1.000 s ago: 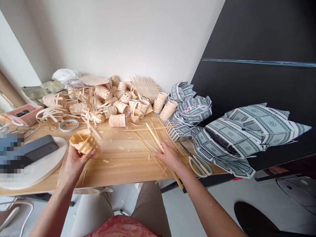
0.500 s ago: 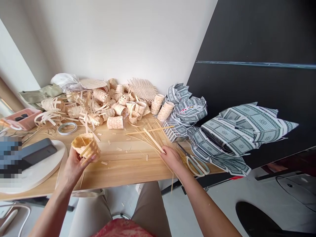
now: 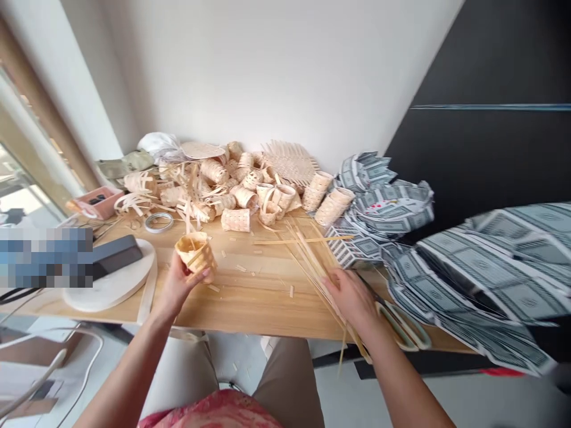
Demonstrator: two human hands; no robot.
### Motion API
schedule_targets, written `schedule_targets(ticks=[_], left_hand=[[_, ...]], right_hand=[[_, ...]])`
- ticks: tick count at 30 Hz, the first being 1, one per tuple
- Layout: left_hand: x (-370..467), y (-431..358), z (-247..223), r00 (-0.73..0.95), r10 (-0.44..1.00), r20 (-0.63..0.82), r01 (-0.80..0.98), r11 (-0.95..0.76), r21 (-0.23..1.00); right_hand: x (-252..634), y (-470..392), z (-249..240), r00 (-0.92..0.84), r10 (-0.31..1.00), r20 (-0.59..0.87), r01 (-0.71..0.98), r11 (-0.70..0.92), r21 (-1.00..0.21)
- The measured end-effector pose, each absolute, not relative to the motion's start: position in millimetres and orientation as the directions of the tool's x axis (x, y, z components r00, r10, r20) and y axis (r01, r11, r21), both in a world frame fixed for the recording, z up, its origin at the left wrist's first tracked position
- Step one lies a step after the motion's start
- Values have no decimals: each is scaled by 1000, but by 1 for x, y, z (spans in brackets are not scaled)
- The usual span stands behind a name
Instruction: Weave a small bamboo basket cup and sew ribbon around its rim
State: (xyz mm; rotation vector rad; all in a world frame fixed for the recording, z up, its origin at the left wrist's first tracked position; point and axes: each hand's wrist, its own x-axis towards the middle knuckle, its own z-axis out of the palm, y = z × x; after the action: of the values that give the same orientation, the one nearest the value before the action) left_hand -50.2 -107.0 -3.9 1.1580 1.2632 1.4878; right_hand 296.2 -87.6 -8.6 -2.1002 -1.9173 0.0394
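Over the table point(image 3: 250, 306), the left hand point(image 3: 179, 280) curls round a likely light, springy basket point(image 3: 198, 255), best held low; right hand point(image 3: 351, 297) covers strips point(image 3: 311, 255), grip unclear.

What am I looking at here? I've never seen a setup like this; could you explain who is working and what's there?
There is no machine: a person works with bare hands, seen from a camera worn on their head, looking forward and down. The left hand holds a small woven basket above the wooden table. The right hand is at some thin loose strips; its fingers hide how firmly it grips any. Scissors lie beside that hand. Behind are a pile of woven pieces and a roll of tape. Patterned folded-card pieces stand at the right.
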Motion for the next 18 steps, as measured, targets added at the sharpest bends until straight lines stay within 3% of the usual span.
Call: schedule_targets(ticks=[4, 7, 14, 18], left_hand=[[-49, -106, -4, -87, 996, -11, -372, -22, 928], [-42, -106, 1, 7, 992, -126, -579, 107, 808], [-23, -108, 14, 72, 981, -178, -845, 155, 512], [-21, -108, 16, 110, 979, -173, -875, 178, 451]], right_hand=[[278, -96, 7, -16, 941, 338, 881, 174, -441], [248, -110, 21, -156, 928, 338, 755, 333, -565], [206, -128, 15, -318, 894, 316, 665, 448, -598], [207, -129, 7, -319, 899, 300, 660, 438, -610]])
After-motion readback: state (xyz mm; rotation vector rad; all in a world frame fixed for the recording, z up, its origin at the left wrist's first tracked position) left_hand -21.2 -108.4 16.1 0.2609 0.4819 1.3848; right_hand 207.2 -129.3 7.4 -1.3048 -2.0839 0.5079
